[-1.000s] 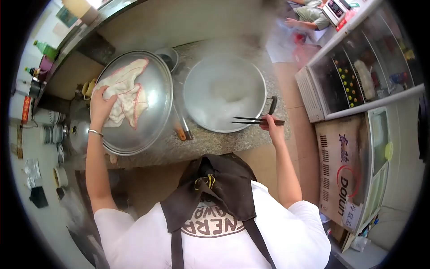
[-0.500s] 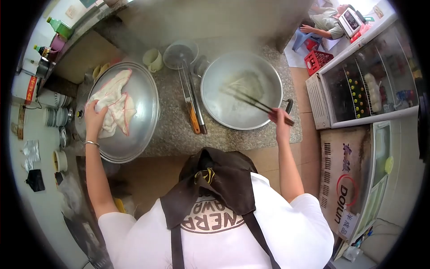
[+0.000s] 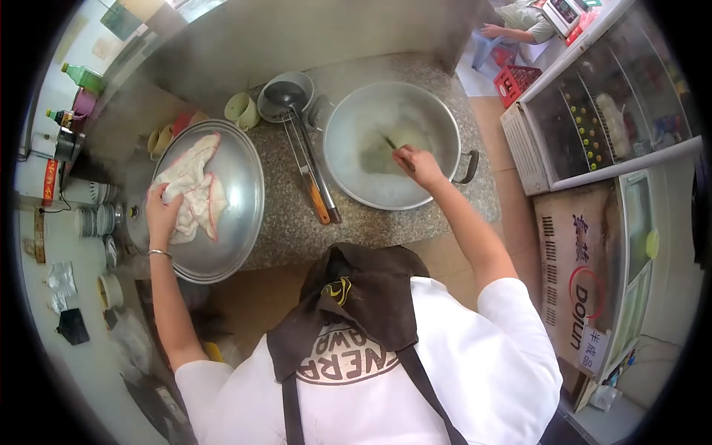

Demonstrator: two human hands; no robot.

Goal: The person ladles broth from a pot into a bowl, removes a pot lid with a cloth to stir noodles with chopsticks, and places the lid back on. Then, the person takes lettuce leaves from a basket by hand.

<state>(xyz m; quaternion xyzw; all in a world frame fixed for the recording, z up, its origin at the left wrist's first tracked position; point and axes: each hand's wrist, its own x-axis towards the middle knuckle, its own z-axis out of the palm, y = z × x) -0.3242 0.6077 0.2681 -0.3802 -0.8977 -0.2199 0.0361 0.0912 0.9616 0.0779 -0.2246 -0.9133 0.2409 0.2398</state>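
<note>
My left hand [image 3: 162,211] grips the edge of a white cloth [image 3: 197,200] with red trim. The cloth lies crumpled on a large metal lid [image 3: 243,193], which stands tilted at the left of the counter. Held in my right hand [image 3: 420,165] are long dark chopsticks [image 3: 389,141], pointing down into a wide metal pot [image 3: 347,126]. Pale, steaming liquid [image 3: 386,158] covers the pot's bottom. Most of the chopsticks' length is hidden by my hand.
Left of the pot lie a ladle [image 3: 286,95] and a wooden-handled utensil [image 3: 319,203] across a metal bowl [image 3: 267,109]. A pale green mug [image 3: 242,111] stands nearby. The pot's side handle [image 3: 468,167] juts right. Beyond are a glass-fronted fridge [image 3: 612,111] and a seated person [image 3: 523,22].
My right hand has moved left and in over the pot, and the chopsticks now point more steeply down. My left hand stays on the cloth. The view has shifted slightly.
</note>
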